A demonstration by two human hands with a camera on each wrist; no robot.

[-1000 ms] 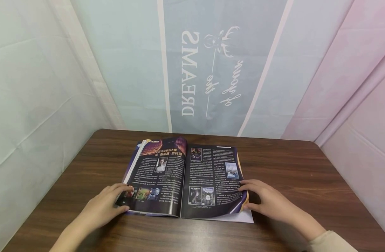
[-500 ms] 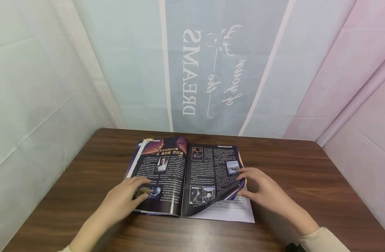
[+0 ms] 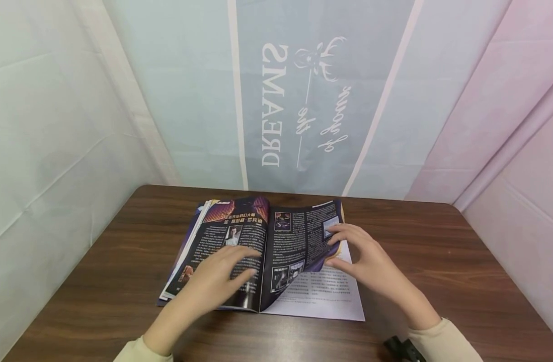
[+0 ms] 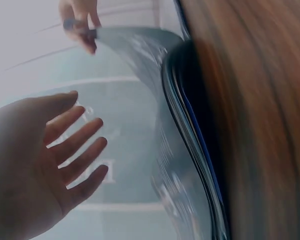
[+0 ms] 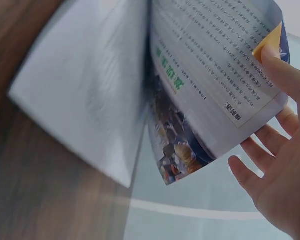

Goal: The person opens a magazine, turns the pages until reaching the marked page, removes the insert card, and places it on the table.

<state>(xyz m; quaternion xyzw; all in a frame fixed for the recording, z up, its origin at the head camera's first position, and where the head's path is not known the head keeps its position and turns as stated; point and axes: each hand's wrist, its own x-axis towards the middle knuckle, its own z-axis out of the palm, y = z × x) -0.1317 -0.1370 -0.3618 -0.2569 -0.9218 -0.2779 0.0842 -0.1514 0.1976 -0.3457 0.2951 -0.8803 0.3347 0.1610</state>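
An open magazine [image 3: 231, 221] lies on the wooden table in the head view. My right hand [image 3: 369, 259] pinches the outer edge of its dark right-hand page [image 3: 287, 241], which curls up toward the spine. Below that leaf shows a white printed page [image 3: 321, 304]. In the right wrist view, the back of the lifted page [image 5: 210, 70] has text and a picture, and the thumb of my right hand [image 5: 290, 120] presses its yellow-and-blue corner. My left hand [image 3: 215, 274] hovers over the left page; the left wrist view shows its fingers [image 4: 85, 137] spread, holding nothing.
The brown wooden table [image 3: 439, 266] extends on both sides of the magazine. Behind it hangs a pale blue cloth [image 3: 204, 100] with lettering, and a white cloth [image 3: 54, 151] hangs at the left. A black object [image 3: 400, 348] sits by the right sleeve.
The right hand has moved left and away from the near edge, lifting and curling the page further and baring more white page. The left hand has left the magazine's left edge, moving right over the page.
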